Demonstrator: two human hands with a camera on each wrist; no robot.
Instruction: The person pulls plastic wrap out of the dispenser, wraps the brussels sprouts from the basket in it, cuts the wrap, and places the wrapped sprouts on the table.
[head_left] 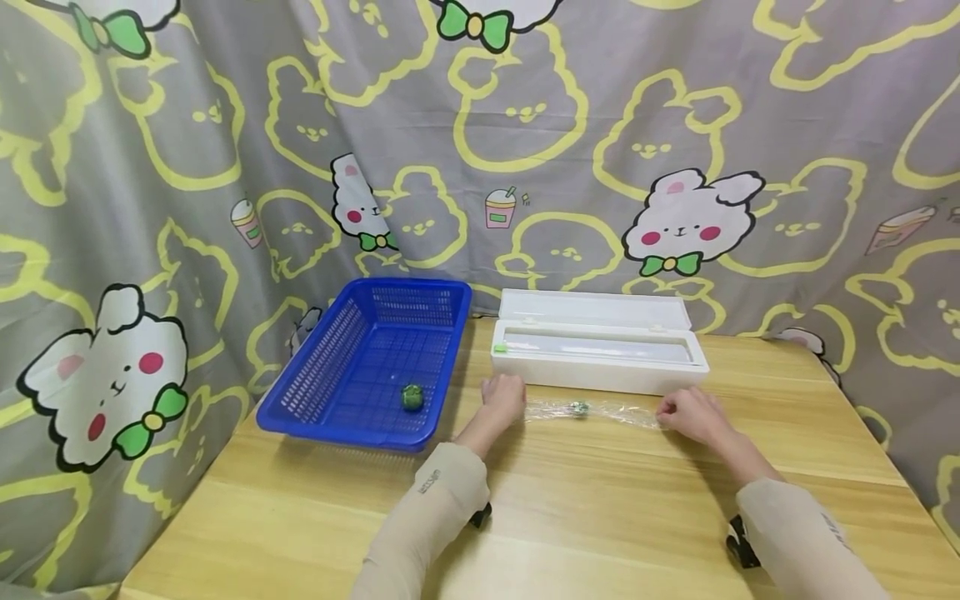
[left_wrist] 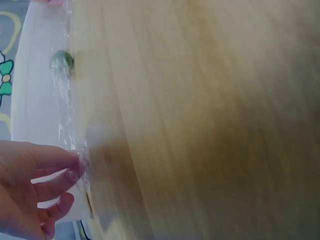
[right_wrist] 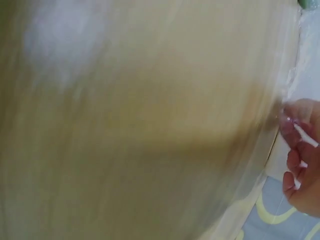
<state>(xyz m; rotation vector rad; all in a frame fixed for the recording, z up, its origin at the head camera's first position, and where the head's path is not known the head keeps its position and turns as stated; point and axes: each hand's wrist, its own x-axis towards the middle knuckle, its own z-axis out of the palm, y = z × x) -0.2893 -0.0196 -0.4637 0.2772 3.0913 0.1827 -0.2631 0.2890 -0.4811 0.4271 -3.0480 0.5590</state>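
Note:
A strip of clear plastic wrap point(head_left: 622, 413) stretches between both hands just in front of the white box. Wrapped in its middle is a small round green thing point(head_left: 578, 408), also seen in the left wrist view as a green ball point(left_wrist: 61, 60). My left hand point(head_left: 504, 398) pinches the wrap's left end between thumb and fingertips. At the other end, my right hand point(head_left: 693, 414) pinches the twisted film. In the right wrist view, the thumb and index finger of that hand point(right_wrist: 302, 137) meet on the film.
Behind the hands stands a white wrap dispenser box point(head_left: 600, 373), its lid point(head_left: 596, 309) raised and a green piece point(head_left: 500, 348) at its left end. To the left is a blue plastic basket point(head_left: 345, 427) holding a dark green ball point(head_left: 412, 397). A patterned curtain point(head_left: 555, 167) hangs behind the wooden table point(head_left: 585, 517).

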